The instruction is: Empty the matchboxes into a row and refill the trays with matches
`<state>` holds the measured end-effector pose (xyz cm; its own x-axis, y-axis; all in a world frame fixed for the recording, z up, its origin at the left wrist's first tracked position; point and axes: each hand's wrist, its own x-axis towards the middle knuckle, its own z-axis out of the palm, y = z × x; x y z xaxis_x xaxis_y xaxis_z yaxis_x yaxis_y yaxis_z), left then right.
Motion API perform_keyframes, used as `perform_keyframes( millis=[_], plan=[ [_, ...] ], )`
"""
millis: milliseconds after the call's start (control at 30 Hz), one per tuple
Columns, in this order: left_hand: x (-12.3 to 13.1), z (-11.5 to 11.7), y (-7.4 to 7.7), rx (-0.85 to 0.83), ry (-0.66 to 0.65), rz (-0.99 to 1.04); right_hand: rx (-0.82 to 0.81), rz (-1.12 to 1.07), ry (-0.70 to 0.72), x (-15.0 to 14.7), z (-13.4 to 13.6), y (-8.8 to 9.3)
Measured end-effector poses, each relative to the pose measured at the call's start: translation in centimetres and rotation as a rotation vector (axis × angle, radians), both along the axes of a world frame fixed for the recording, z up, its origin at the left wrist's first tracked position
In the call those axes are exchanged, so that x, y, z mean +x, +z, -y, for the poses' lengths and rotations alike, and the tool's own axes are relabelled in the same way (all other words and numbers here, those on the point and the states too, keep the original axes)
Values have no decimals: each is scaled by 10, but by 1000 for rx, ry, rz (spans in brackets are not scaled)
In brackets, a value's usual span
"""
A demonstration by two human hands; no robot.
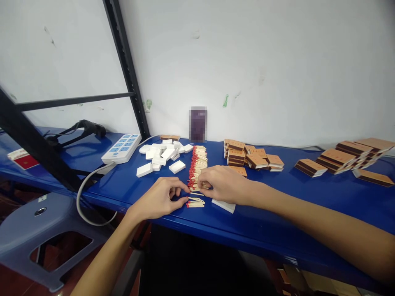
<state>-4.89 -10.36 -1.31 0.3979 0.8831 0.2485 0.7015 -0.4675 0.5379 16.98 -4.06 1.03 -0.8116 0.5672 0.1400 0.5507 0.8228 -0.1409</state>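
A long row of red-tipped matches (pixel 197 164) lies on the blue table, running from near the wall towards the front edge. My left hand (pixel 165 197) is at the row's near left end, thumb and forefinger apart beside the red heads, with nothing seen between them. Just in front lies a small group of matches (pixel 196 203). My right hand (pixel 220 185) bends over the right side of the row, its fingers curled and pressed together; what they hold is too small to make out. A white tray (pixel 224 205) lies partly under my right hand.
Several white trays (pixel 177 166) are heaped left of the row. Brown matchboxes (pixel 236 154) stand in piles to the right, with more matchboxes (pixel 336 158) farther right. A power strip (pixel 121 148), black frame post (pixel 126 61) and stool (pixel 46 230) are on the left.
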Motion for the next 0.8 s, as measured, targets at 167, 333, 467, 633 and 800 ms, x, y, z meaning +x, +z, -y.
perform_keyframes(
  millis=[167, 333, 467, 633, 800],
  plan=[
    [0, 0, 0, 1, -1, -6, -2, -27, -31, -1, -1, -1],
    [0, 1, 1, -8, 3, -7, -35, -29, -32, 0, -1, -3],
    [0, 1, 1, -10, 4, -2, -64, -19, -40, -1, -1, -2],
    [-1, 0, 0, -15, -8, 8, -118, -52, -40, -1, -1, 0],
    [-1, 1, 0, -31, -10, 14, -197, -99, -49, -2, 4, 3]
  ],
)
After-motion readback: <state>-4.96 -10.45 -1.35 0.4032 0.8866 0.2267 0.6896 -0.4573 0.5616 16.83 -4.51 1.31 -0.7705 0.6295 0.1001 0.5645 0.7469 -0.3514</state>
